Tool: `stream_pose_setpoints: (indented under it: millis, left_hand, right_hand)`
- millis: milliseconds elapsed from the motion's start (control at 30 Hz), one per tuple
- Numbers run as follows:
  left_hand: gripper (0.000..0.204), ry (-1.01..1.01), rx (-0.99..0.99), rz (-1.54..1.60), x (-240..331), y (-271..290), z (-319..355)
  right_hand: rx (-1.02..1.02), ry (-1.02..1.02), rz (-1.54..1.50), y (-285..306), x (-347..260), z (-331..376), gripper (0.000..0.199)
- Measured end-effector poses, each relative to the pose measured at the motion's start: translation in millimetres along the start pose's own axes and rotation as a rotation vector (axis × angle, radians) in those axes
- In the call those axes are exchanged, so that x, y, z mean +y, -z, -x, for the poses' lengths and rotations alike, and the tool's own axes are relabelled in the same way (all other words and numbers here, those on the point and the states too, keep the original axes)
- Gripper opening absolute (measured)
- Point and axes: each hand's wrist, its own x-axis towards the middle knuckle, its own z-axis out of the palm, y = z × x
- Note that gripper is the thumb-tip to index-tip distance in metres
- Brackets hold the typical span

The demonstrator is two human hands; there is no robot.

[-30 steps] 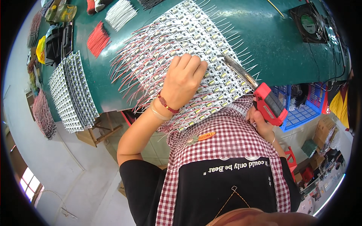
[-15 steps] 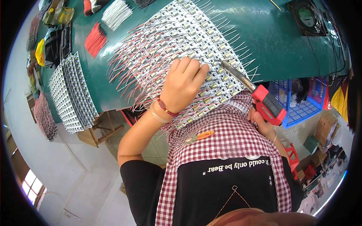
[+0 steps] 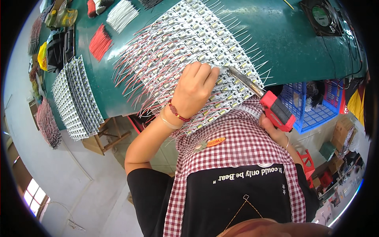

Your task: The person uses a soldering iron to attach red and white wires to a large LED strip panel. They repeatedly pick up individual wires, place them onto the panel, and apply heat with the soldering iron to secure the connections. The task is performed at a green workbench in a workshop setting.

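Note:
A wide panel of white circuit boards [image 3: 221, 41] lies on the green table, with rows of small components and thin red, white and black wires soldered along it. Over its middle, my left hand [image 3: 195, 87] rests with fingers bent and pinched together; what they hold, if anything, is hidden beneath them. My right hand [image 3: 271, 128] is wrapped round the red and black handle of a soldering gun [image 3: 278, 110]. The gun's metal barrel slants up and left across the panel's right part, its tip close beside my left fingertips.
Stacked circuit board panels [image 3: 77, 100] sit at the table's left edge. Red wires [image 3: 100, 42] and white wires [image 3: 122, 15] lie in bundles beyond. A black fan [image 3: 320, 17] stands at the far right, above a blue crate [image 3: 316, 116]. Bundled wires [image 3: 48, 124] hang at the left.
The soldering gun has shifted slightly left, bringing its tip nearer my left fingertips. My left hand has moved only a little over the panel.

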Motion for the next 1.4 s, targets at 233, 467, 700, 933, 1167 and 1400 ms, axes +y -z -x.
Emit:
stream_pose_setpoints:
  millis: [233, 467, 700, 933, 1167, 1400]
  left_hand:
    - [0.028, -0.008, -0.003, -0.013, -0.4, 0.1, -1.0]
    - [0.026, -0.03, -0.042, -0.075, 0.3, 3.8, -3.2]
    - [0.026, -0.029, -0.034, -0.057, 0.6, 3.5, -3.2]
    - [0.026, -0.057, -0.103, -0.194, 1.9, 8.1, -3.3]
    - [0.024, -0.072, -0.106, -0.259, 1.2, 11.9, -6.0]
    - [0.031, -0.061, 0.036, -0.111, 16.6, 7.4, 3.5]
  right_hand:
    - [-0.028, -0.021, -0.092, 0.7, -9.4, -1.0, 0.011]
    - [0.013, 0.011, -0.034, -2.5, -4.5, -2.4, 0.008]
    - [0.069, -0.021, -0.154, -11.1, -21.1, -5.3, 0.005]
    - [0.032, 0.028, -0.218, -5.9, -23.1, -6.1, 0.008]
    - [0.016, 0.129, -0.16, -7.2, -9.0, -3.5, 0.052]
    - [0.029, 0.07, -0.195, -5.7, -9.7, 0.9, 0.045]
